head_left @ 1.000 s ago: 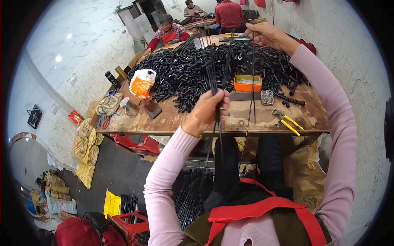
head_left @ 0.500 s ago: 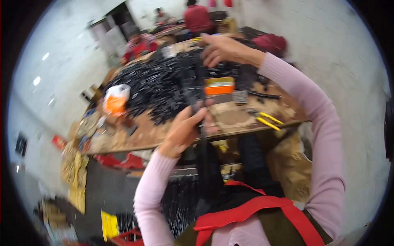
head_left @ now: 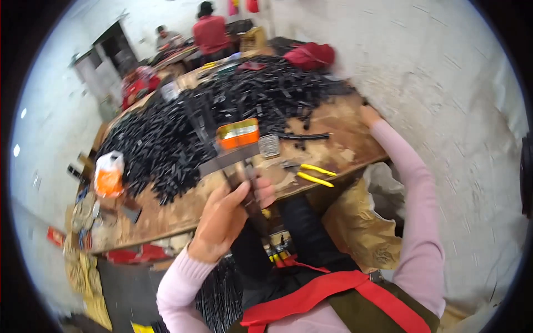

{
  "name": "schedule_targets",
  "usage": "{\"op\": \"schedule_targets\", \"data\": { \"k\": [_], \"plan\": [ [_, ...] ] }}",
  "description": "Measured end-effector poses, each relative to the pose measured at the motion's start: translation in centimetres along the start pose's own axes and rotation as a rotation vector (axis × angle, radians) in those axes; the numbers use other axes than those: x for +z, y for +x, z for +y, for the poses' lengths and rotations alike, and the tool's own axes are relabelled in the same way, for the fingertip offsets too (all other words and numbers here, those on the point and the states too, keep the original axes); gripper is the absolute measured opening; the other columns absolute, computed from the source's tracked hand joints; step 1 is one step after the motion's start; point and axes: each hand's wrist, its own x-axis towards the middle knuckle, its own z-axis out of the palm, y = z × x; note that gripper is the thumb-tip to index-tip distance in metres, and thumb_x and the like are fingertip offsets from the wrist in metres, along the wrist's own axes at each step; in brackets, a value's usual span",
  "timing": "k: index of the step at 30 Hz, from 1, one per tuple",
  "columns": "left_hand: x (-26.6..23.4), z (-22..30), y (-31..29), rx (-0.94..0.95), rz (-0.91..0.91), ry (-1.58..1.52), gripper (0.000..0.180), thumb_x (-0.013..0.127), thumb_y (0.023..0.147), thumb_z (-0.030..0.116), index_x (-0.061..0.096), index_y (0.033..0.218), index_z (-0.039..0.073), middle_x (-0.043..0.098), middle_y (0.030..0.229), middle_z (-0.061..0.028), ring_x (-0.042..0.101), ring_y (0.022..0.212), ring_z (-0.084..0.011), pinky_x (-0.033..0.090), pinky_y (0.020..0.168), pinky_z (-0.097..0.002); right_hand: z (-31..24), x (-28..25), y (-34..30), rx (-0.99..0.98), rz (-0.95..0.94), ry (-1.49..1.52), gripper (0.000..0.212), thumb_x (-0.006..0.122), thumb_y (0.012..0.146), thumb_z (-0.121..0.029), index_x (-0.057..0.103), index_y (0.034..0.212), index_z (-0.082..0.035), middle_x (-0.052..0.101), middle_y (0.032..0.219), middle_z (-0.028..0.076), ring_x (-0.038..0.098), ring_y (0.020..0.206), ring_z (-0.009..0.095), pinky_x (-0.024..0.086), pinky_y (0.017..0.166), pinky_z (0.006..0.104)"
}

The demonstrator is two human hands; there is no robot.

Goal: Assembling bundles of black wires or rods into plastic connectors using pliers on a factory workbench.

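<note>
My left hand is closed round a long dark strap, held in front of the table's near edge. The strap is smeared by motion, and its lower part hangs toward my lap. Far out to the right, my right hand is at the table's right edge, its fingers hidden. Beyond my left hand are a flat grey bar and an orange open tin. A small grey metal block sits beside the tin. Pliers with yellow handles lie near the front edge.
A heap of small black pieces covers much of the wooden table. A black rod lies right of the tin, a white and orange bag at the left. Several people work farther back. Brown paper hangs below the table.
My right hand has swung from above the heap out to the table's right edge. My left hand keeps the strap and sits lower. The whole view has shifted to the right.
</note>
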Motion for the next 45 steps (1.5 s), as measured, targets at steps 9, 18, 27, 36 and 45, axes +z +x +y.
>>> {"op": "schedule_targets", "data": {
  "k": [9,18,27,36,45],
  "plan": [
    [-1.1,0.4,7.7,0.078,-0.067,-0.055,0.026,0.054,0.096,0.003,0.052,0.122,-0.001,0.064,0.107,-0.0117,0.065,0.095,-0.0207,0.057,0.087,-0.0373,-2.4,-12.8,-3.5,-0.067,-0.140,0.919,0.022,0.065,0.088,-0.021,0.061,0.088,0.000,0.061,0.064,0.006,0.059,0.050,0.012,0.044,0.043,0.0270],
    [-0.7,2.6,7.1,0.205,0.012,-0.018,0.027,0.056,0.096,0.004,0.052,0.122,0.000,0.063,0.118,-0.0190,0.065,0.107,-0.0286,0.056,0.092,-0.0405,-23.3,-18.8,-19.5,-0.394,-0.612,1.283,0.016,0.056,0.096,-0.014,0.052,0.096,0.001,0.063,0.067,0.011,0.062,0.048,0.017,0.049,0.041,0.0262],
    [-4.0,2.6,2.3,0.272,0.089,-0.148,0.017,0.058,0.095,0.003,0.054,0.109,-0.004,0.066,0.105,-0.0171,0.068,0.095,-0.0274,0.059,0.087,-0.0395,-27.7,-17.0,-24.0,-0.567,-1.120,0.978,0.028,0.048,0.101,-0.025,0.053,0.098,0.002,0.065,0.074,0.012,0.068,0.058,0.018,0.052,0.047,0.0266],
    [-4.8,4.6,1.3,0.008,-0.142,-0.002,0.031,0.053,0.098,0.010,0.051,0.126,-0.002,0.062,0.120,-0.0199,0.062,0.112,-0.0298,0.054,0.096,-0.0453,-36.1,-19.6,-9.2,-0.353,-1.094,1.888,0.050,0.044,0.101,-0.046,0.051,0.123,-0.002,0.060,0.121,0.019,0.057,0.117,0.030,0.049,0.095,0.0445],
    [-5.3,1.9,-1.4,0.094,-0.156,-0.200,0.036,0.042,0.103,0.018,0.048,0.124,-0.011,0.060,0.120,-0.0222,0.064,0.108,-0.0308,0.055,0.094,-0.0430,-35.5,-18.3,-11.5,-0.520,-1.179,1.773,0.036,0.050,0.099,-0.014,0.046,0.127,0.009,0.056,0.126,0.023,0.055,0.121,0.033,0.045,0.106,0.0418]
  ]
}}
